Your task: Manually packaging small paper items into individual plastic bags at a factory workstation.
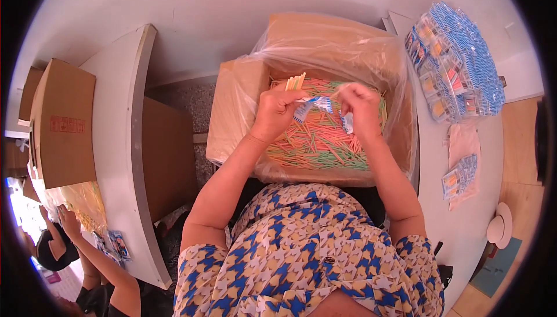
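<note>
Setting: white tables (116,143) flank our seat; we face a plastic-lined cardboard box (238,108) of coloured sticks (316,143).
Left hand (277,111): we see it closed on a few pale sticks (295,81) and one end of a small blue-and-white packet (310,103).
Right hand (361,105): we see it pinching that packet's other end, above the box.
Right table: stacked finished packets (455,64).

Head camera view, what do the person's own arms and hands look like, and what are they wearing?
Both forearms are bare, with no gloves on the left hand or right hand. Short sleeves of a blue, tan and white houndstooth-pattern top end near the elbows.
</note>
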A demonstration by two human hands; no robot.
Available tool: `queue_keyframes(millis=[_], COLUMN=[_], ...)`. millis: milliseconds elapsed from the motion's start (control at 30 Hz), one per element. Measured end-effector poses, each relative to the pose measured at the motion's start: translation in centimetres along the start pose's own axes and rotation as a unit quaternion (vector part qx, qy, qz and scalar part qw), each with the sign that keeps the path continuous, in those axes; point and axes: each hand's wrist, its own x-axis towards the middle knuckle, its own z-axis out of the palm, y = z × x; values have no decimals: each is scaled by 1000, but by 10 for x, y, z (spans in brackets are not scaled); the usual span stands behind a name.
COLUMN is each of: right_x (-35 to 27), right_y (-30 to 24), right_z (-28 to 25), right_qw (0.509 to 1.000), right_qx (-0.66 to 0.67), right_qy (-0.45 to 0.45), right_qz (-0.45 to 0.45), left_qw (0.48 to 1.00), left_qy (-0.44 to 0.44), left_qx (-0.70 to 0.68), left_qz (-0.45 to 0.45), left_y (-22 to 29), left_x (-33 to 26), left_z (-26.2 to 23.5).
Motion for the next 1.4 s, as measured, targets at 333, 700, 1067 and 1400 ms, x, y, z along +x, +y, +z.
queue_keyframes(millis=[333,700,1067,1400], right_x=[-1,-3,-53,-16], right_y=[1,17,42,-70], right_z=[5,10,-62,-42], right_qw=[993,974,863,978], right_qx=[-37,-131,-360,131], right_qy=[-107,-58,-346,-153], right_qz=[14,-175,-79,53], left_qw=[984,957,950,949], left_qy=[-153,-267,-135,-126], left_qx=[-44,-89,-201,-241], left_qz=[-74,-71,-198,-158], left_y=[4,4,16,32], left_x=[-9,-6,-3,14], left_z=[2,16,6,28])
